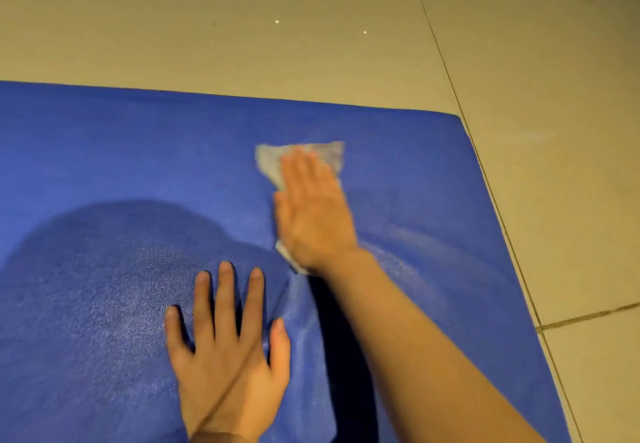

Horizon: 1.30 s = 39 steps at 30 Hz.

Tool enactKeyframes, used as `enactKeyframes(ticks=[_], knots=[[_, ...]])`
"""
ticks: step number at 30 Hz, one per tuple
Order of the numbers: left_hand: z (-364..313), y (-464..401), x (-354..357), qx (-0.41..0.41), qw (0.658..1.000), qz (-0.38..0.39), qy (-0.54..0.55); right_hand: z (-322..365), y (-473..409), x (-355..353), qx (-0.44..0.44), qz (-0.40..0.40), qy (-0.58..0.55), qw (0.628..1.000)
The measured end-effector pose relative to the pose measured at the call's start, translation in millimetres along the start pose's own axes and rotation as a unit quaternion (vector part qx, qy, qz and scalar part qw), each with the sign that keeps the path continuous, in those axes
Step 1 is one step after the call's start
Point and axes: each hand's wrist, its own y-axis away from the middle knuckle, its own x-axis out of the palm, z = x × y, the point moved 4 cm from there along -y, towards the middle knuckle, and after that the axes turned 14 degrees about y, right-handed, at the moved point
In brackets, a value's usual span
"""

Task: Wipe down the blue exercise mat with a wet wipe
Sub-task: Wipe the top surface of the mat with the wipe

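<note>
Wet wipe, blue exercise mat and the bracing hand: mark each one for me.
wet wipe (268, 160): head view, bare part beyond the fingertips.
blue exercise mat (104, 148): head view, open surface far left.
left hand (227, 359): head view, back of the hand, flat on the mat.

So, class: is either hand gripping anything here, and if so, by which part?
Neither grips. The right hand presses flat on the middle of the wet wipe; the left hand rests open on the blue mat.

text: none readable | labels: none | numbers: none
</note>
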Motion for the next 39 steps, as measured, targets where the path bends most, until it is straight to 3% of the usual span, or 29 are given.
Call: enactKeyframes(ticks=[2, 5, 7, 9, 12, 16, 18, 22, 25, 28, 30, 34, 37, 39], knots=[[0, -1, 1, 0.001, 1.000, 0.008, 0.008, 10, 7, -9, -0.023, 0.006, -0.029, 0.999], [0, -4, 2, -0.011, 0.999, 0.038, 0.031, -60, 31, -15, 0.021, 0.020, 0.018, 0.999], [2, -2, 1, -0.019, 0.998, 0.044, 0.042, -121, 60, -19, 0.098, 0.020, 0.069, 0.993], [3, -1, 1, -0.013, 0.998, 0.039, 0.048, -155, 88, -21, 0.201, 0.092, 0.081, 0.972], [2, -4, -3, -0.006, 0.997, 0.049, 0.053, -151, 89, -22, 0.227, 0.090, 0.089, 0.966], [29, 25, -43, 0.035, 0.985, 0.050, 0.160, -78, 59, -20, 0.096, 0.023, 0.025, 0.995], [64, 63, -77, -0.005, 0.991, 0.021, 0.130, -16, 50, -14, 0.008, 0.001, -0.007, 1.000], [128, 140, -115, -0.189, 0.981, -0.029, 0.025, 125, 51, -6, -0.134, -0.032, -0.042, 0.990], [140, 157, -109, -0.172, 0.985, -0.004, -0.010, 212, 87, -3, -0.233, -0.037, -0.072, 0.969], [142, 154, -106, -0.166, 0.986, -0.006, -0.008, 240, 124, -5, -0.297, -0.026, -0.072, 0.952], [142, 155, -107, -0.167, 0.986, -0.010, -0.005, 216, 128, -5, -0.262, -0.042, -0.068, 0.962], [141, 154, -107, -0.174, 0.985, -0.006, 0.002, 116, 111, -5, -0.074, -0.041, 0.045, 0.995], [139, 153, -107, -0.180, 0.984, -0.008, 0.004, 57, 118, -14, -0.023, 0.005, 0.075, 0.997], [139, 154, -107, -0.179, 0.984, -0.009, 0.002, 43, 129, -28, -0.013, 0.029, 0.019, 0.999]])
